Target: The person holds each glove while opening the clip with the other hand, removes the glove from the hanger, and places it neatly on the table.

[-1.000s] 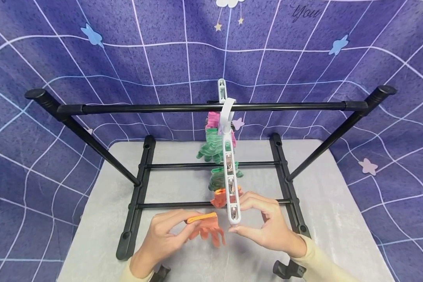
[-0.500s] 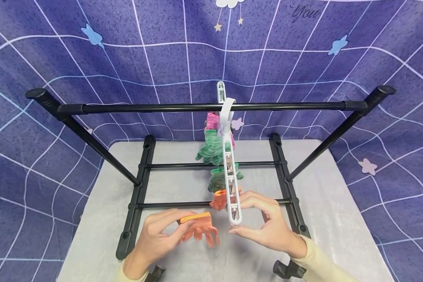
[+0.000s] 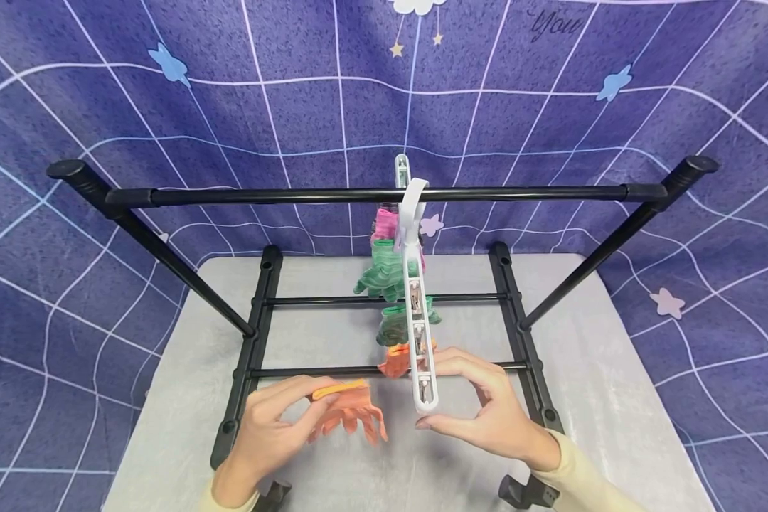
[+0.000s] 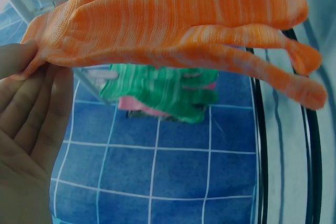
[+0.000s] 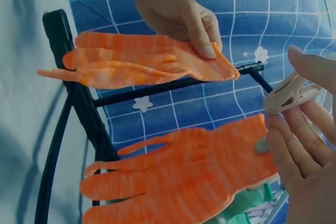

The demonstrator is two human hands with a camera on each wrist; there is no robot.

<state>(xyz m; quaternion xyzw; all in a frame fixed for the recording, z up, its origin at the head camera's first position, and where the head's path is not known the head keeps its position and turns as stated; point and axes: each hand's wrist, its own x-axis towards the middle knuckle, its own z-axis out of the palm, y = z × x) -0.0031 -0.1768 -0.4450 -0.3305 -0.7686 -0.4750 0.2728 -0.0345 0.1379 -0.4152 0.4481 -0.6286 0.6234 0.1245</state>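
A pale counter (image 3: 326, 338) carries a black rack (image 3: 281, 196), a white hanger (image 3: 412, 245) hooked over its bar.
A second glove (image 5: 194, 166), foreshortened from the head, spreads long in the right wrist view. Left of the hanger, an orange glove (image 3: 350, 407) is pinched by its cuff in the left hand's (image 3: 274, 424) grip; the right hand (image 3: 486, 409) holds the hanger's near end.

Held glove (image 4: 147, 24): matt knit cloth. Hanger (image 3: 410, 238): smooth plastic. Rack bar (image 3: 281, 196): glossy.

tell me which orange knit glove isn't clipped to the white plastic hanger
The orange knit glove pinched at its cuff by the left hand; the other orange knit glove hangs from the white plastic hanger.
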